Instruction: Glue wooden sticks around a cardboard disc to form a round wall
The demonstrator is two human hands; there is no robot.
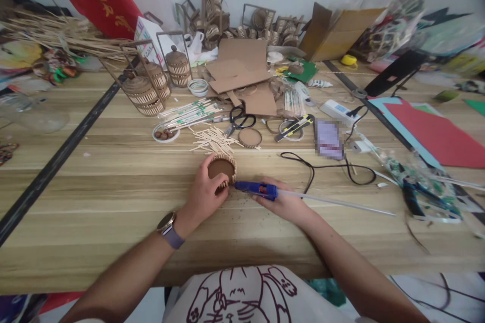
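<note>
My left hand (204,186) grips a small round basket (221,167) with a brown base and a wall of short upright sticks. Thumb and fingers close around its near left side. In my right hand (286,199) is a blue glue gun (261,190), its nozzle pointing left and touching or almost touching the basket's right rim. A long clear glue stick (341,203) juts from the gun's back end. Just beyond the basket lies a loose pile of short wooden sticks (214,140). Beside the pile rests a cardboard disc (250,138) with a dark edging.
Black scissors (242,120), a cutter knife (293,128) and a phone (329,139) lie behind my hands. A black cable (303,157) loops on the right. Lidded stick baskets (142,93) stand at left. Cardboard sheets (246,70) and a carton (339,30) are farther back.
</note>
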